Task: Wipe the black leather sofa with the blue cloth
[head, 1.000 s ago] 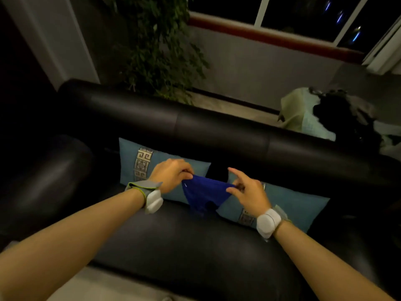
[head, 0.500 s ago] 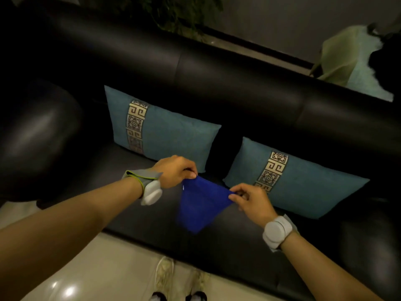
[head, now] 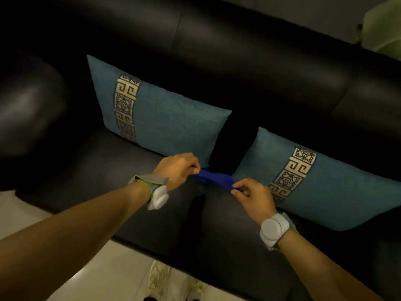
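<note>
The black leather sofa (head: 249, 53) fills the view, with its seat (head: 121, 174) below me. A blue cloth (head: 213, 180) is stretched low over the seat between my two hands. My left hand (head: 179, 169) pinches its left end with curled fingers. Its right end is pinched by my right hand (head: 253, 197). The cloth looks bunched into a narrow strip just above the seam between the seat cushions.
Two teal pillows with patterned bands lean against the backrest, one on the left (head: 160, 114) and one on the right (head: 321, 181). The sofa's left armrest (head: 28, 105) bulges at the left. Pale floor tiles (head: 112, 276) and my shoes (head: 158, 276) show below the seat edge.
The view tilted down toward the seat. My hands lowered the cloth from a hanging triangle to a narrow strip close to the seat, still gripping both ends.
</note>
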Tool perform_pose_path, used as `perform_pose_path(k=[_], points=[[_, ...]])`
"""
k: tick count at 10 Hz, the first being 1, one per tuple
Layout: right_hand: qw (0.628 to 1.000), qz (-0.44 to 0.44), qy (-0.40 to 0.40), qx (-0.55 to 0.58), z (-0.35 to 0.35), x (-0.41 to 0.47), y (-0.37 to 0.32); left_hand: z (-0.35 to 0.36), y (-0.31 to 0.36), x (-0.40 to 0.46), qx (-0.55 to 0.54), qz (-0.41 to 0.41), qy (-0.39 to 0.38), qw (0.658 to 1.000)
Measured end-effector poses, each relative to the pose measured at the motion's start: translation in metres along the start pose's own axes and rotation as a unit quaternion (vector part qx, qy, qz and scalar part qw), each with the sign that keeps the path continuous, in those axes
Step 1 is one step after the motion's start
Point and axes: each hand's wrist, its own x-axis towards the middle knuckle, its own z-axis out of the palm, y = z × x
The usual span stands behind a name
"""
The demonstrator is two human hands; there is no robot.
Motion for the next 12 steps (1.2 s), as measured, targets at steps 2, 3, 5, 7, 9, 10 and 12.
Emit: perform_pose_path(k=[2,3,5,7,9,10,12], points=[[0.979,0.025,-0.199,-0.046,0.070,-0.058,0.034,0.077,-0.044,-0.064,0.061,0.066,-0.134,0.987],[0.958,0.078,-0.273,-0.041,0.106,-0.076,0.045,0.118,-0.064,-0.089,0.064,0.049,-0.180,0.980],[0.918,0.149,-0.366,-0.031,0.158,-0.097,0.054,0.173,-0.091,-0.115,0.008,-0.009,-0.273,0.962],[0.930,0.215,-0.298,0.005,0.192,-0.077,0.080,0.201,-0.112,-0.083,-0.038,-0.065,-0.188,0.979],[0.960,0.220,-0.164,0.049,0.208,-0.023,0.114,0.223,-0.126,-0.022,-0.054,-0.106,-0.055,0.991],[0.968,0.218,-0.116,0.039,0.207,0.001,0.120,0.230,-0.127,-0.002,-0.084,-0.136,-0.020,0.987],[0.956,0.279,-0.085,0.039,0.174,0.009,0.105,0.212,-0.123,-0.018,-0.078,-0.241,0.023,0.967]])
